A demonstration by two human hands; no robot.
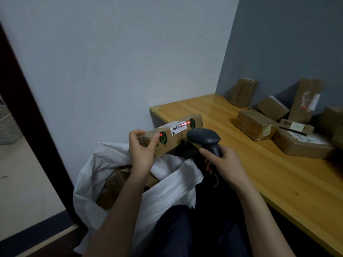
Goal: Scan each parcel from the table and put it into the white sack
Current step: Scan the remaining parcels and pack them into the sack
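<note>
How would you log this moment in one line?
phase: scan | left hand: holds long parcel | right hand: grips scanner, red beam on label | white sack: open, boxes inside | table: parcels waiting

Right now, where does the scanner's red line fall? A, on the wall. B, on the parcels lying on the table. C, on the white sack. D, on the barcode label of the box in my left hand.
D: the red line crosses the barcode label on the box that the left hand holds, with the scanner in the right hand aimed at it.

Pale wall, grey-blue wall, dark door frame
</note>
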